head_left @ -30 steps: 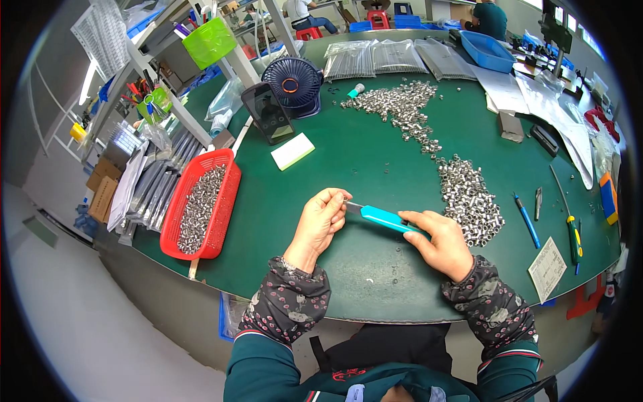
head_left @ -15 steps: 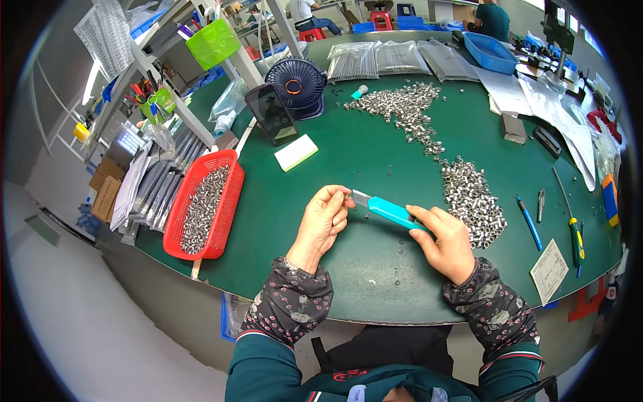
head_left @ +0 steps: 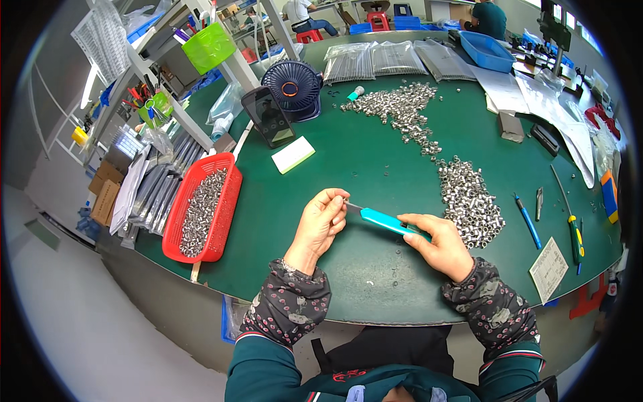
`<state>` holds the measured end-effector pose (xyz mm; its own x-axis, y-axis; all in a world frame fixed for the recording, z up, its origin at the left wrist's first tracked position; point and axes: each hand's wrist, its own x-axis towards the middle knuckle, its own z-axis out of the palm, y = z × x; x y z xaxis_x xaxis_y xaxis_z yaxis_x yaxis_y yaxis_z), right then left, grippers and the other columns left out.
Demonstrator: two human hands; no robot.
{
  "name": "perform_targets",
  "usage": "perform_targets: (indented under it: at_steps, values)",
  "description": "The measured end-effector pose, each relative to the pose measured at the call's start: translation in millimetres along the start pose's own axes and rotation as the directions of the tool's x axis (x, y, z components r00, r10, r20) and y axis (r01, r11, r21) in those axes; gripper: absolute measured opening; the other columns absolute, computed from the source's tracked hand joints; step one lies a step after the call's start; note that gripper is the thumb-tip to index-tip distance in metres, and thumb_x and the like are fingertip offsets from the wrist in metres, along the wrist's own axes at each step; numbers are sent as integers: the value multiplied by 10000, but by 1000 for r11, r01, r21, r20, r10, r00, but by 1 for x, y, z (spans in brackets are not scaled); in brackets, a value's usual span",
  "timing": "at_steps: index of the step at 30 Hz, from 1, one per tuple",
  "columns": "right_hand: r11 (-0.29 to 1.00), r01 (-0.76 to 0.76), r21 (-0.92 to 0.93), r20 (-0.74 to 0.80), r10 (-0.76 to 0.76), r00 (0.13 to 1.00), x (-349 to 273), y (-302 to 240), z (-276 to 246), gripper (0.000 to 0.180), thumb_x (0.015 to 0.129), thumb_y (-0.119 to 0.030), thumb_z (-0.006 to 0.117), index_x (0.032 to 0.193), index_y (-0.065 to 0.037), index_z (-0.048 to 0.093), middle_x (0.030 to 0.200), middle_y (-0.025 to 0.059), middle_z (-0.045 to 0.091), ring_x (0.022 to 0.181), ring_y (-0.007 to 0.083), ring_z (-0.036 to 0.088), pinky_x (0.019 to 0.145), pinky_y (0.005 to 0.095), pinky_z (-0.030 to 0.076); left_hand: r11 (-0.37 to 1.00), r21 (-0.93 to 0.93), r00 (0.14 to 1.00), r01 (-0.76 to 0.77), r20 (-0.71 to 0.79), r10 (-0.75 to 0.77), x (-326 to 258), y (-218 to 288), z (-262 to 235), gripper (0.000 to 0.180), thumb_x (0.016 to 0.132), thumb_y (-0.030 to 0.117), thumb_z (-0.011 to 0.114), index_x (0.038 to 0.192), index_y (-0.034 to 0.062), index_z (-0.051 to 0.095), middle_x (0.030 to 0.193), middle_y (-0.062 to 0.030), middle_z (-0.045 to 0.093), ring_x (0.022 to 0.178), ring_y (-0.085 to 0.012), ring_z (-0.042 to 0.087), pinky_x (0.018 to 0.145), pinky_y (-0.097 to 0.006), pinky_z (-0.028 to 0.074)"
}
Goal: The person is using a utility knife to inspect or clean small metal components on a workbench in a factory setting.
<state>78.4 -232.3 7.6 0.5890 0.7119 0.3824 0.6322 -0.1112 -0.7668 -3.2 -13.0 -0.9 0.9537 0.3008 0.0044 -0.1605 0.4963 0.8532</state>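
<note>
Over the middle of the green table, my right hand (head_left: 439, 246) grips a turquoise utility knife (head_left: 388, 221) by its handle. The blade (head_left: 353, 206) reaches left to the fingertips of my left hand (head_left: 320, 224). Thumb and index finger there are pinched round a small metal ring (head_left: 345, 199), mostly hidden by the fingers; blade and ring appear to touch. Beyond my right hand lies a heap of short silver metal rings (head_left: 472, 201), with a looser spread of them (head_left: 398, 110) farther back. A red plastic basket (head_left: 231, 204) at the left holds more of these rings.
A phone (head_left: 269, 118) leans before a dark blue fan (head_left: 293, 88), near a white notepad (head_left: 293, 155). At right lie a blue pen-like tool (head_left: 528, 222), a screwdriver (head_left: 576, 238) and a paper card (head_left: 548, 269). Bagged tubes (head_left: 398, 58) and a blue tray (head_left: 487, 50) line the back.
The knife's handle end has dropped, and its blade has turned and come against the piece in my left fingers. My right hand has shifted slightly left and down.
</note>
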Motion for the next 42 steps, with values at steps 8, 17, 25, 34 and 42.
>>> perform_targets:
  at_steps: [8, 17, 25, 34, 42]
  values:
    - [975, 29, -222, -35, -38, 999, -1, -13, -4, 287, 732, -162, 600, 1012, -110, 567, 692, 87, 518, 625, 263, 529, 536, 358, 430, 997, 76, 999, 23, -36, -20, -1, -1, -2, 155, 857, 152, 509, 878, 1, 532, 638, 12, 450, 468, -28, 325, 372, -144, 244]
    - [871, 186, -455, -71, -243, 967, 0, -16, -4, 357, 668, -118, 640, 1013, -99, 555, 652, 59, 460, 605, 215, 499, 505, 334, 413, 991, 120, 996, 54, -78, -45, -2, 0, 2, 166, 868, 172, 497, 822, 16, 525, 617, 15, 435, 429, -19, 303, 363, -148, 229]
    - [798, 265, -541, -64, -353, 934, 2, -15, -4, 401, 632, -114, 661, 1018, -81, 558, 657, 48, 450, 590, 195, 476, 492, 317, 392, 986, 141, 993, 92, -90, -79, -2, 1, 1, 217, 876, 233, 479, 784, 39, 512, 588, 5, 450, 404, -22, 287, 338, -153, 200]
    - [820, 170, -547, -244, -350, 905, 4, -13, -12, 442, 607, -59, 666, 1034, -69, 553, 698, 63, 498, 598, 215, 502, 513, 321, 411, 987, 43, 987, 154, -54, -151, -3, 3, 1, 279, 886, 287, 452, 743, 50, 484, 606, 1, 434, 424, -25, 305, 338, -149, 219]
    - [744, 87, -662, -134, -232, 963, 4, -1, -10, 385, 649, -105, 644, 1021, -87, 543, 708, 56, 471, 637, 214, 493, 526, 325, 408, 997, 75, 998, 24, -58, -20, -2, 6, 2, 166, 889, 193, 453, 893, 39, 515, 746, -44, 509, 456, -19, 327, 348, -133, 243]
